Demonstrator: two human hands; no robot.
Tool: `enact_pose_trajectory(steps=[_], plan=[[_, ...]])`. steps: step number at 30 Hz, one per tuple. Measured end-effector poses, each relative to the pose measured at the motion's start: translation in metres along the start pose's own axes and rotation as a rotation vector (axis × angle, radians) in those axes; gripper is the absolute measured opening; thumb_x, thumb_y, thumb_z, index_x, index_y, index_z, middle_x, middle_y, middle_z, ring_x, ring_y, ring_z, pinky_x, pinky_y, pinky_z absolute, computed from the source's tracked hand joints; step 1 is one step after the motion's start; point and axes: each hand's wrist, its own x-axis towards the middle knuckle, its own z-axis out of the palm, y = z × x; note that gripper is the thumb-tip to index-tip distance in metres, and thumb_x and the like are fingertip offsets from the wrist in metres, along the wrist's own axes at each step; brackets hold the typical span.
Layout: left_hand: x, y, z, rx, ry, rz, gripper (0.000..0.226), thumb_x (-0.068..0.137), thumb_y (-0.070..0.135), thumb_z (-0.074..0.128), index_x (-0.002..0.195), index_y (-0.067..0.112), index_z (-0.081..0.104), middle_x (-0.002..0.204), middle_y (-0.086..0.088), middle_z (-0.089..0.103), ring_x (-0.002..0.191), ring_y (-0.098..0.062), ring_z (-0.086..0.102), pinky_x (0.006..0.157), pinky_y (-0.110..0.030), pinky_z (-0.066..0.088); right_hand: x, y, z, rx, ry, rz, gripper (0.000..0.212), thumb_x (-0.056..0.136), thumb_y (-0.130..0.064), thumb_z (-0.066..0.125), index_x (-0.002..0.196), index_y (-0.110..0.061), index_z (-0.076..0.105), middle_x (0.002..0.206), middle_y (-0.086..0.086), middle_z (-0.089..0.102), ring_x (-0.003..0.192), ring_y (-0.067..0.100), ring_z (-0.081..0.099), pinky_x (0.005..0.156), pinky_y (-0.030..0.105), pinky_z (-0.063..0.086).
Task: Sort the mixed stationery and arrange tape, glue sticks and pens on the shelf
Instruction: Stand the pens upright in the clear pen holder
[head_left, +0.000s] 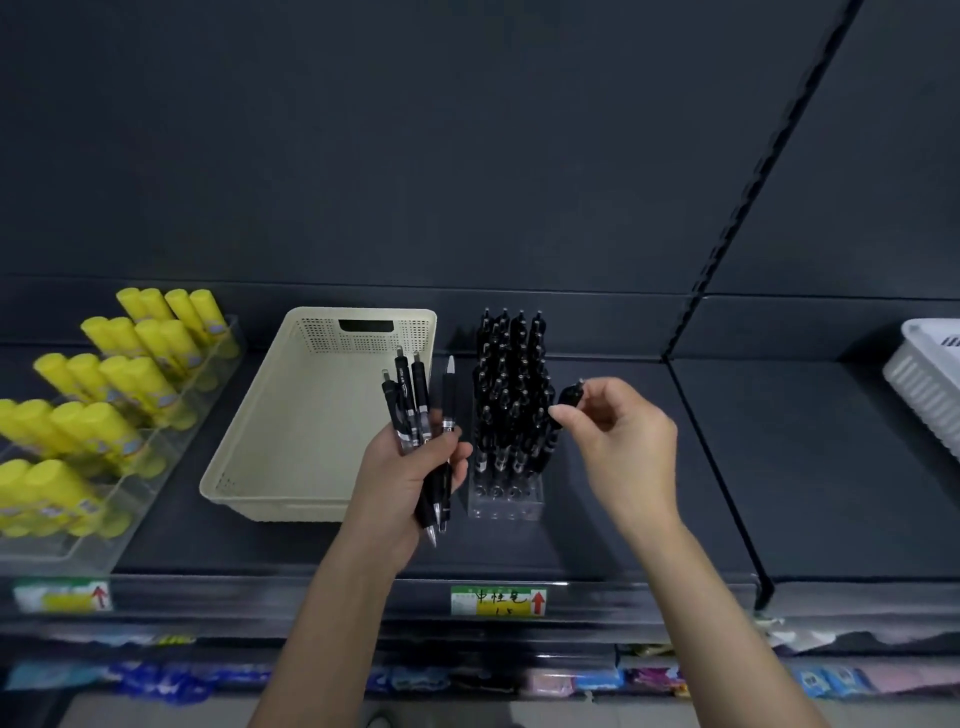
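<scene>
My left hand (402, 475) grips a bundle of several black pens (420, 410) in front of a beige basket (270, 436). Just right of it, a clear pen stand (505, 501) on the dark shelf (649, 519) holds several black pens (511, 384) upright. My right hand (621, 434) pinches one black pen (567, 402) at the right edge of that stand, its top tilted to the right. Yellow glue sticks (111, 374) fill a clear tiered rack (156, 457) at the far left.
A white slatted basket (922, 384) sits at the far right on the neighbouring shelf section. Price labels (498, 601) line the shelf's front edge. Coloured packets (592, 678) lie on the lower shelf. No tape is in view.
</scene>
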Motion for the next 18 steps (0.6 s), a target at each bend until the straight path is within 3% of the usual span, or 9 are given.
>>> enact_pose_trajectory(steps=[5, 9, 12, 18], plan=[[-0.009, -0.008, 0.002, -0.026, 0.007, 0.026, 0.023, 0.088, -0.003, 0.059, 0.11, -0.001, 0.056, 0.087, -0.011, 0.071, 0.075, -0.019, 0.069, 0.065, -0.027, 0.058, -0.001, 0.011, 0.005, -0.128, -0.099, -0.051, 0.013, 0.08, -0.021, 0.074, 0.083, -0.012, 0.065, 0.073, -0.002, 0.064, 0.07, 0.013, 0.059, 0.061, 0.008, 0.043], [-0.016, -0.011, 0.003, -0.022, 0.024, 0.034, 0.018, 0.089, -0.002, 0.057, 0.106, 0.0, 0.055, 0.088, -0.014, 0.073, 0.075, -0.019, 0.071, 0.066, -0.028, 0.059, -0.003, 0.015, 0.008, -0.256, -0.175, -0.158, 0.015, 0.082, -0.023, 0.072, 0.083, -0.009, 0.068, 0.072, 0.0, 0.066, 0.069, 0.016, 0.061, 0.063, 0.029, 0.05], [-0.018, -0.011, 0.002, -0.008, 0.015, 0.022, 0.015, 0.09, -0.002, 0.057, 0.104, 0.002, 0.055, 0.088, -0.014, 0.073, 0.076, -0.019, 0.071, 0.064, -0.026, 0.058, -0.001, 0.01, 0.006, -0.333, -0.187, -0.172, 0.019, 0.083, -0.024, 0.072, 0.077, -0.008, 0.063, 0.065, -0.001, 0.059, 0.062, 0.018, 0.055, 0.056, 0.029, 0.043], [-0.016, 0.0, -0.001, 0.034, -0.02, 0.009, 0.013, 0.089, -0.002, 0.059, 0.1, 0.003, 0.056, 0.088, -0.011, 0.067, 0.077, -0.019, 0.071, 0.065, -0.025, 0.057, -0.007, -0.003, 0.009, -0.489, -0.203, -0.118, 0.025, 0.087, -0.025, 0.068, 0.076, -0.004, 0.059, 0.067, 0.006, 0.062, 0.061, 0.022, 0.058, 0.054, 0.032, 0.048]])
